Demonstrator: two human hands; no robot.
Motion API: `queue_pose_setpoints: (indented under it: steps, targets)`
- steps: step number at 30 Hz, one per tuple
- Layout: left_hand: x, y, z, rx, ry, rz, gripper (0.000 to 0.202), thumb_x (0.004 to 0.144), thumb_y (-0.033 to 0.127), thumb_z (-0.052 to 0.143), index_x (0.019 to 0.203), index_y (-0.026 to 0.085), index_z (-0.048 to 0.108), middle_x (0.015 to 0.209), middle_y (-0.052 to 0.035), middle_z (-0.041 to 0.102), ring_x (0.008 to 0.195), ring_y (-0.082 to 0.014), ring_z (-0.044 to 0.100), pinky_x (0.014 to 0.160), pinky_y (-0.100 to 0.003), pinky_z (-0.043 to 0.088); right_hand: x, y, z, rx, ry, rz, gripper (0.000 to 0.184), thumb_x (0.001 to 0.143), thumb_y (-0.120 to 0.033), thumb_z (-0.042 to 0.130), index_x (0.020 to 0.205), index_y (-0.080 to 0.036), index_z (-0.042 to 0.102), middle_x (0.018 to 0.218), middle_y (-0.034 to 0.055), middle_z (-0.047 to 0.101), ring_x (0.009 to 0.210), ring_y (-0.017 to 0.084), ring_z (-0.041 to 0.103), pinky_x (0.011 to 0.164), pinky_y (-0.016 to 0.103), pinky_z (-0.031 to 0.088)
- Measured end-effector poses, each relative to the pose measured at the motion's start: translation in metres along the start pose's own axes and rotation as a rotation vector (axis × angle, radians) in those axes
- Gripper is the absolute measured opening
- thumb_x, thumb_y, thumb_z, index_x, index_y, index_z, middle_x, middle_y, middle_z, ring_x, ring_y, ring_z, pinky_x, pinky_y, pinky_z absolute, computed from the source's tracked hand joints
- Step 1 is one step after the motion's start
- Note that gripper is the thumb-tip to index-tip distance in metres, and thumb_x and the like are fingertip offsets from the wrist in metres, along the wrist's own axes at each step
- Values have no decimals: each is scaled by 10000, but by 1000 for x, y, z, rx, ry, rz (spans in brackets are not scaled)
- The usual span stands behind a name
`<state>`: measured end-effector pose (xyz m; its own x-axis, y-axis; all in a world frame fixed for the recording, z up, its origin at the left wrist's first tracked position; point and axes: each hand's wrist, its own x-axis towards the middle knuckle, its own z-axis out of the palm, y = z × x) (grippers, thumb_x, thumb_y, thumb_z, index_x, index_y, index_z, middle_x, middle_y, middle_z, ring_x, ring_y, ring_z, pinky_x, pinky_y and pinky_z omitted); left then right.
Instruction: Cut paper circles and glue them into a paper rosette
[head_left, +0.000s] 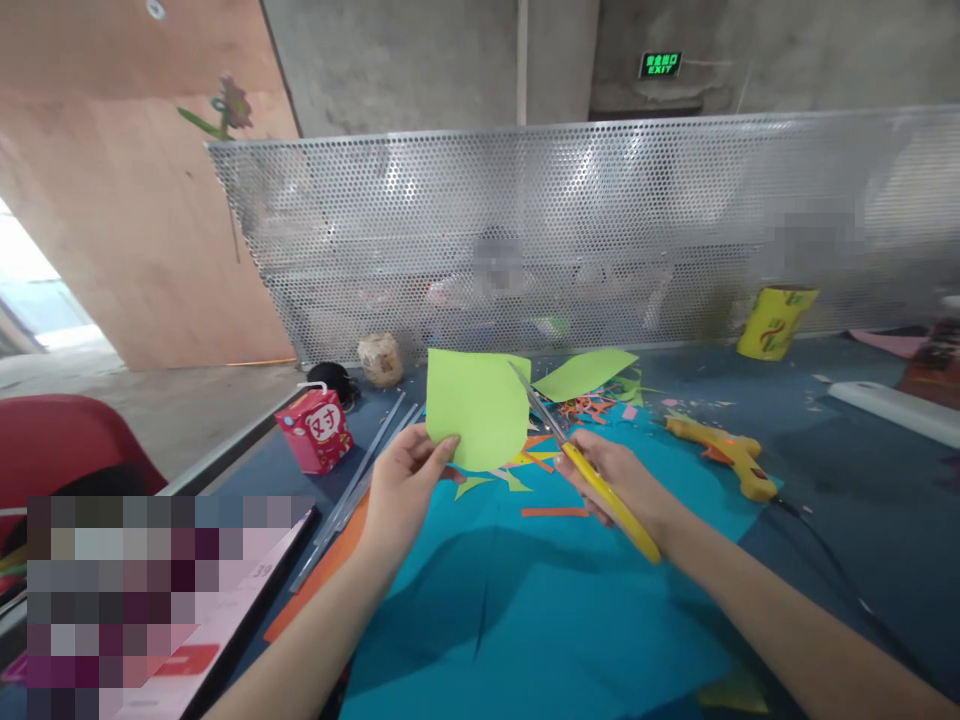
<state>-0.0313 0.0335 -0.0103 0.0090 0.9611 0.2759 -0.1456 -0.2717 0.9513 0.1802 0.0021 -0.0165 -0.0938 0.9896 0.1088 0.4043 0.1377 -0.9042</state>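
Observation:
My left hand (418,458) pinches the lower left edge of a light green sheet of paper (478,405), held up with its lower corners rounded. Yellow-handled scissors (600,490) are gripped in my right hand (611,475). Their blades point up and to the left, against the paper's upper right part; whether they are cutting into it I cannot tell. Below both hands lies a large blue sheet (540,600) with green scraps and an orange strip (555,512) on it. Another green piece of paper (589,374) rests behind the scissors.
A yellow glue gun (724,455) with a cord lies at the right. Clear glue sticks (352,490) and a pink drink carton (315,428) are on the left, near a tablet-like screen (225,610). Along the perforated metal divider (450,200) stand a yellow can (777,322) and a jar-like roll (380,360).

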Motion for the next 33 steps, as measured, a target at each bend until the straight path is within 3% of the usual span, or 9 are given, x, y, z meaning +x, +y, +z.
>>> queue_pose_setpoints:
  steps: [7,16,25,33]
  targets:
    - [6,-7,-5,-8,92,12,305,648,344,735,810,135,582,716,6,658,544,-88,577,510,-200,504,-1,-1,0,-28,3,-12,465,726,-630,554,651,-226,337,388,-107,301,277,66,300,292,211,233]
    - [3,-3,-5,28,58,36,344,576,361,774,762,124,609,684,-22,681,555,-131,596,495,-241,514,0,1,-3,-53,-14,-14,432,749,-603,535,694,-214,357,467,-102,355,312,61,352,333,209,306]
    - [12,-8,-12,7,155,35,392,591,415,753,820,135,603,647,-5,672,546,-117,594,507,-219,496,0,0,-2,-61,-33,-4,452,734,-604,558,658,-216,337,394,-116,314,264,60,329,303,195,242]
    - [9,-7,-11,19,114,32,385,540,397,787,762,130,619,662,-25,690,545,-131,605,517,-235,500,2,4,-3,-92,-33,-14,407,765,-569,533,678,-214,354,416,-108,350,286,59,347,326,195,270]
